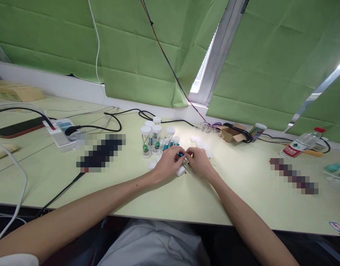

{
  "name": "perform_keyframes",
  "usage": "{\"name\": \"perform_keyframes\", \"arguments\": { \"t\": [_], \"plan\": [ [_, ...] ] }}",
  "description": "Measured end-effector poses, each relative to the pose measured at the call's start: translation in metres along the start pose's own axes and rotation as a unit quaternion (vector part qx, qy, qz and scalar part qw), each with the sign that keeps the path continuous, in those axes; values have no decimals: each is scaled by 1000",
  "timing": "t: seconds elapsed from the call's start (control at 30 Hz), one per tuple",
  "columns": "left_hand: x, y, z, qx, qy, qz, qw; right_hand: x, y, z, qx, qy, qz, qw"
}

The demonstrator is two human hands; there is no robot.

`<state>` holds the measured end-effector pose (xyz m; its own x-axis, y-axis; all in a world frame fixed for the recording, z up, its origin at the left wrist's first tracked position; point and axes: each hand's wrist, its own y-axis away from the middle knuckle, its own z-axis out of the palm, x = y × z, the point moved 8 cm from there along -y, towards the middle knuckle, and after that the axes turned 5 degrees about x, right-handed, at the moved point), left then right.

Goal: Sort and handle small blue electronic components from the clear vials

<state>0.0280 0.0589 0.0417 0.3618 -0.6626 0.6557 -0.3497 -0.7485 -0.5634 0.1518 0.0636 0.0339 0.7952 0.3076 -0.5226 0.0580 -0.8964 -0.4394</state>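
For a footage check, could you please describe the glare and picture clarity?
All in the head view: glare whitens the narrow window gap beside the creased green blind; pixel blocks obscure a long dark object at left; the shiny blue piece at the left hand is too tiny for detail.

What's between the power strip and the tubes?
In the head view, a dark thing, too pixelated to name, lies between the power strip and tubes; a black cable loops behind it.

A pale table (233,175) carries capped clear tubes (156,138), a power strip (57,135), a cardboard box (230,134) and a bottle (300,144).
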Motion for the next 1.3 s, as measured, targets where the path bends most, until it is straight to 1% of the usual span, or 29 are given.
{"name": "perform_keyframes", "arguments": {
  "t": [0.37,0.83,1.3],
  "plan": [
    [3,1,1,-3,1,15,1000,0,-2,3,7,1,-4,1000],
    [0,2,5,-28,-21,16,999,-3,-1,5,0,-4,-21,1000],
    [0,2,7,-33,-6,16,999,-2,-1,6,-10,-9,-21,1000]
  ]
}}
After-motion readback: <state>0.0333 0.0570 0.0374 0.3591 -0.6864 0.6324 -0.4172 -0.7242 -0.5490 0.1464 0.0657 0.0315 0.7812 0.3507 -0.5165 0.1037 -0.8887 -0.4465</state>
